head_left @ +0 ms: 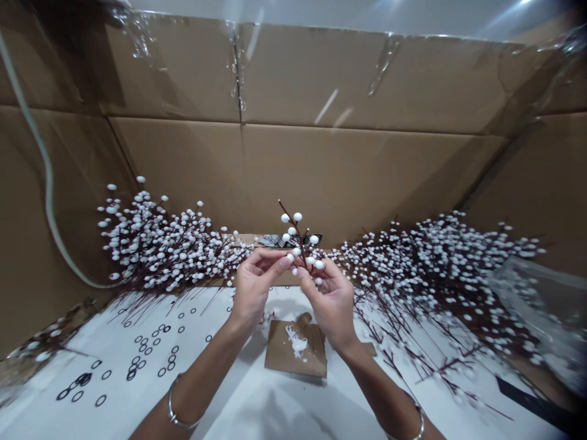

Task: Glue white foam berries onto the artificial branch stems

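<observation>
Above the glue-dabbed card, the left hand and right hand are both pinching a berry sprig, holding it upright. Berry piles are lying beyond the card on both sides, and black rings are lying to its left.

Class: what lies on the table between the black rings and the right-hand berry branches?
Head view: a cardboard square with a white blob, near the left hand and right hand gripping a sprig.
</observation>
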`<state>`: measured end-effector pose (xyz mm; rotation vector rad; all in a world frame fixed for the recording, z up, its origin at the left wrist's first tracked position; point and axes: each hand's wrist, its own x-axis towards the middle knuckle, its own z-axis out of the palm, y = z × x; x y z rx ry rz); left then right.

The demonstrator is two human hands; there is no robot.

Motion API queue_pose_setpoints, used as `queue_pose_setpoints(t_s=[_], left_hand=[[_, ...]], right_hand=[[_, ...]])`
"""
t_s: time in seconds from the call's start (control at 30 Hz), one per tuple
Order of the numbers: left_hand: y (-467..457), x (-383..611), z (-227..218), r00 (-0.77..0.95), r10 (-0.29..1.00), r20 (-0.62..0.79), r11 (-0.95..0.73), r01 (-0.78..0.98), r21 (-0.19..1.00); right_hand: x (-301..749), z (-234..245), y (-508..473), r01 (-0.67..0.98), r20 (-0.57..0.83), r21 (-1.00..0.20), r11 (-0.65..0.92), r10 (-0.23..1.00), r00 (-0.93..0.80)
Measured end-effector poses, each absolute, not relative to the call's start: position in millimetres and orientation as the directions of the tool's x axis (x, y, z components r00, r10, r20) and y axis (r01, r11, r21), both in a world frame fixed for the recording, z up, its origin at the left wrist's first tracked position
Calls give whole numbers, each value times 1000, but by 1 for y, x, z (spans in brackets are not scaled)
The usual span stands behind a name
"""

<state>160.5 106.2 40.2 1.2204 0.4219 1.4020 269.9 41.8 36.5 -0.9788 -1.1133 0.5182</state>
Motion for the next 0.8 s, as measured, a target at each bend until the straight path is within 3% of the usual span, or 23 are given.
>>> queue_pose_setpoints(t_s=[0.8], left_hand=[[108, 158, 41, 271, 867, 418, -253, -484, 838]], right_hand=[[269, 40, 40, 41, 499, -851, 523, 782, 373]])
